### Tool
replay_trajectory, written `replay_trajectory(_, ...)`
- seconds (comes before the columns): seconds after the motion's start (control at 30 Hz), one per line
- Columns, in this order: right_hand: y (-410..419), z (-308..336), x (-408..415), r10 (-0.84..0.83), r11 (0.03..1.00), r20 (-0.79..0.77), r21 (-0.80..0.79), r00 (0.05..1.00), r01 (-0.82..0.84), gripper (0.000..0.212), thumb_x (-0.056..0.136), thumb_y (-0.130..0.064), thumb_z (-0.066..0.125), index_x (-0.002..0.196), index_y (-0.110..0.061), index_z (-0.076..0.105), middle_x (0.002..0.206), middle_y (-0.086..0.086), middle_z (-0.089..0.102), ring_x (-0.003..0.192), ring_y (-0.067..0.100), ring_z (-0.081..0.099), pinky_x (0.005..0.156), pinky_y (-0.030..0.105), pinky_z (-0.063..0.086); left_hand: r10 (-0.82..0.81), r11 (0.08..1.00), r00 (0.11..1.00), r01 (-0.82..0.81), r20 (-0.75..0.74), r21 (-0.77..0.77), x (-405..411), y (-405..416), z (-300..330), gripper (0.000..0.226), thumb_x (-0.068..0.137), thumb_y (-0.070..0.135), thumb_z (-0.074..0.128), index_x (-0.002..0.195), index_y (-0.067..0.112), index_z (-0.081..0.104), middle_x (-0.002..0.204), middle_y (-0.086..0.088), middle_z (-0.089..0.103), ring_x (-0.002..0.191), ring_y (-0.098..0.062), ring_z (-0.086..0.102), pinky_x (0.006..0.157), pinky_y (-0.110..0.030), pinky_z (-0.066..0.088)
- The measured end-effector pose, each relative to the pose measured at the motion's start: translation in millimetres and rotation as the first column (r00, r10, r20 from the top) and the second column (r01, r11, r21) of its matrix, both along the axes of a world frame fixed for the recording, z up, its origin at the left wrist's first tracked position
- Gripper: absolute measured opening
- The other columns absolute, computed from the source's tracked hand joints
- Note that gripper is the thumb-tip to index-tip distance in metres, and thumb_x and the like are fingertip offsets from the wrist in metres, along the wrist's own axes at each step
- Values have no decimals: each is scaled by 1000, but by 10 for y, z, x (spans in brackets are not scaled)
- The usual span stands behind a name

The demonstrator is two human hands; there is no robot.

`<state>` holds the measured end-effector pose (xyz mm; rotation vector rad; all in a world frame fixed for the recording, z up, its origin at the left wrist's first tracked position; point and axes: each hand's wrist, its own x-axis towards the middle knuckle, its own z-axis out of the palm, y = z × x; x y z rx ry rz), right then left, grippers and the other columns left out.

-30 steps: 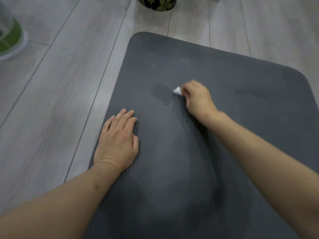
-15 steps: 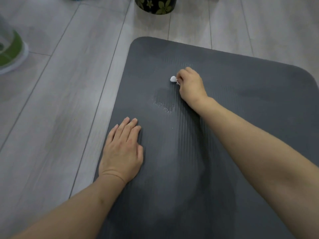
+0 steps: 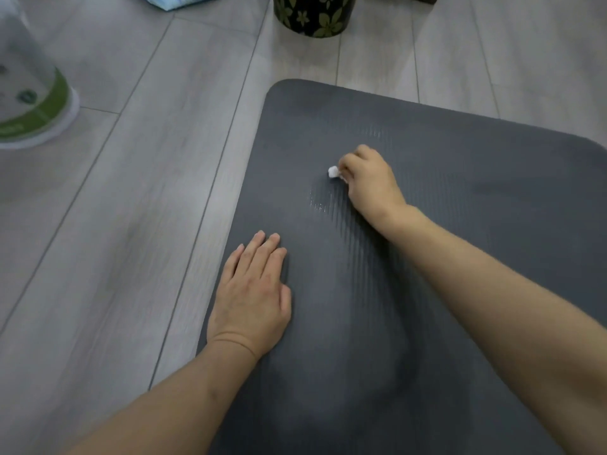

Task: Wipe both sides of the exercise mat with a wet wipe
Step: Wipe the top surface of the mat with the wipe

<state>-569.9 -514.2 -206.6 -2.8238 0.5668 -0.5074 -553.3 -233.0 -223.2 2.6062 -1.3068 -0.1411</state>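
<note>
A dark grey ribbed exercise mat (image 3: 460,159) lies flat on the floor and fills the right half of the view. My right hand (image 3: 371,182) grips a small crumpled white wet wipe (image 3: 333,172) and holds it against the mat near its far left part. Only a small tuft of the wipe sticks out past the fingers. A damp, shiny patch (image 3: 320,201) shows on the mat just in front of the wipe. My left hand (image 3: 253,290) rests flat on the mat near its left edge, fingers straight and together.
Light grey wood-look floor (image 3: 115,224) lies to the left and beyond the mat. A black pot with green leaf print (image 3: 315,14) stands just past the mat's far edge. A pale blue wipes packet (image 3: 177,1) and a white-and-green container (image 3: 33,103) sit at the left.
My right hand has slid the wipe away from me and a little left over the mat, leaving a wet patch behind it. The left hand stays pressed in place.
</note>
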Motion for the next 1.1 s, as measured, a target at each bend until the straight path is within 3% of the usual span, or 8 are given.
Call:
replay_trajectory(0.1, -216, 22, 301, -103, 995, -24, 13, 994, 104, 13, 90, 2, 57, 80, 0, 66, 82, 18, 55, 76, 42, 57, 62, 40, 41, -5, 1000, 1000, 5, -10, 2, 5, 2, 4, 57, 88, 29, 34, 137, 14, 58, 155, -3, 49, 150, -22, 35, 125, -45, 25)
replay_trajectory(0.27, 664, 100, -766, 159, 984, -13, 86, 987, -157, 15, 100, -13, 57, 88, -15, 66, 82, 5, 56, 76, 28, 52, 66, 35, 45, 14, 1000, 1000, -14, -8, -7, -18, -5, 8, 56, 88, 28, 36, 136, 12, 59, 154, -5, 50, 150, -23, 36, 124, -44, 24)
replay_trajectory(0.4, 1051, 120, -1283, 279, 959, -75, 65, 957, -275, 9, 100, -6, 63, 99, -11, 70, 89, 2, 59, 77, 24, 51, 67, 33, 46, 23, 1000, 1000, -23, 5, -8, -33, -15, 16, 55, 88, 27, 37, 136, 11, 59, 153, -6, 51, 149, -25, 38, 124, -44, 24)
replay_trajectory(0.57, 272, 26, -149, 118, 987, -11, -113, 993, -118, 25, 98, -14, 52, 76, -6, 60, 78, 13, 53, 73, 34, 50, 60, 39, 41, 10, 1000, 1000, -10, -1, -10, -17, -6, 18, 56, 88, 28, 36, 136, 12, 59, 153, -5, 51, 149, -24, 37, 124, -44, 23)
replay_trajectory(0.73, -20, 2, 442, -98, 994, -16, -47, 995, 97, 16, 89, -2, 60, 75, -4, 65, 76, 13, 52, 70, 39, 55, 58, 39, 43, 1, 1000, 1000, -1, -10, -25, -2, -2, 9, 56, 87, 29, 36, 135, 13, 60, 153, -4, 51, 149, -23, 37, 124, -45, 26)
replay_trajectory(0.83, 465, 48, -145, 65, 998, 23, -27, 998, -64, 17, 96, -12, 60, 80, -16, 61, 78, 10, 53, 74, 34, 53, 60, 36, 41, 12, 999, 1000, -13, -16, -30, -9, -7, 3, 55, 87, 28, 36, 135, 12, 60, 153, -5, 51, 149, -24, 37, 124, -46, 28)
replay_trajectory(0.97, 1092, 80, -1060, 253, 966, -40, 57, 967, -251, 12, 101, -8, 59, 95, -7, 70, 87, 5, 58, 76, 27, 53, 64, 38, 46, 19, 1000, 1000, -19, 1, -25, -16, -13, -10, 55, 88, 27, 36, 136, 11, 59, 153, -6, 51, 149, -25, 37, 124, -46, 26)
replay_trajectory(1.1, 842, 68, -649, 254, 966, -5, -38, 967, -254, 18, 103, -13, 58, 88, -9, 67, 82, 8, 54, 76, 29, 49, 64, 38, 41, 18, 999, 1000, -18, 3, -27, -19, -20, -5, 56, 87, 27, 36, 136, 12, 59, 153, -6, 50, 150, -24, 37, 124, -45, 25)
